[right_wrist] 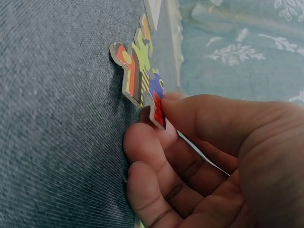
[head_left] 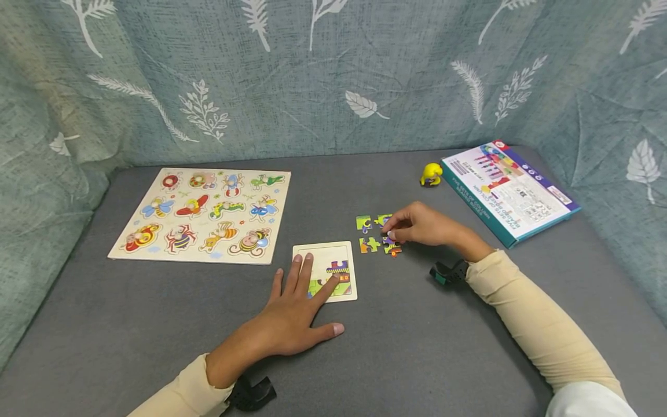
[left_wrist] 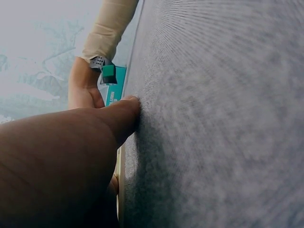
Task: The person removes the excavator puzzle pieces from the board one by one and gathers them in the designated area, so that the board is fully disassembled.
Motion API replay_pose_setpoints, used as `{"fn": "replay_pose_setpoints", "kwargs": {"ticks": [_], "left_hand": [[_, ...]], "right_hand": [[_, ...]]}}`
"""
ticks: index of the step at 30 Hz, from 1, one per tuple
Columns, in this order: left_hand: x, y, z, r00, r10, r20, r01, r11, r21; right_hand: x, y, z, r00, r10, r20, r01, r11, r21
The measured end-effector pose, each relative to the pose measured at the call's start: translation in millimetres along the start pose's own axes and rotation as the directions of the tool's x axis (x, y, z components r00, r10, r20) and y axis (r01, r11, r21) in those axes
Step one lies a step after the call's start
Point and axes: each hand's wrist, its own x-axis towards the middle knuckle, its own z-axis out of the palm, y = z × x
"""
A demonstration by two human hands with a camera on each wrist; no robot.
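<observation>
A small square jigsaw board [head_left: 318,250] lies on the table, with a few joined pieces [head_left: 341,277] in its lower right part. My left hand [head_left: 292,318] rests over it with fingers spread, the fingertips on the board and the thumb out on the table. Right of the board, my right hand [head_left: 424,225] pinches a purple and red jigsaw piece [right_wrist: 158,107] between thumb and fingers. Close around it lie other loose jigsaw pieces, among them a green one [head_left: 363,222], an orange and green one [head_left: 369,245] and a striped one [right_wrist: 133,71].
A larger wooden board with insect pictures [head_left: 200,217] lies at the back left. At the back right is a teal-edged box [head_left: 513,191], with a small yellow toy [head_left: 431,174] beside it. A leaf-patterned curtain [head_left: 312,87] hangs behind the grey table [head_left: 417,359].
</observation>
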Motion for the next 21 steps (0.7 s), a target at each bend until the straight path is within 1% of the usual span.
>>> {"fn": "replay_pose_setpoints", "kwargs": {"ticks": [7, 21], "left_hand": [[-0.5, -0.4, 0.3, 1.000, 0.008, -0.008, -0.008, 1.000, 0.002], [-0.2, -0.8, 0.1, 1.000, 0.006, -0.005, -0.006, 1.000, 0.000]], "right_hand": [[-0.7, -2.7, -3.8, 1.000, -0.009, -0.019, 0.009, 1.000, -0.024], [0.6, -4.4, -7.1, 0.999, 0.002, -0.040, -0.003, 1.000, -0.018]]}}
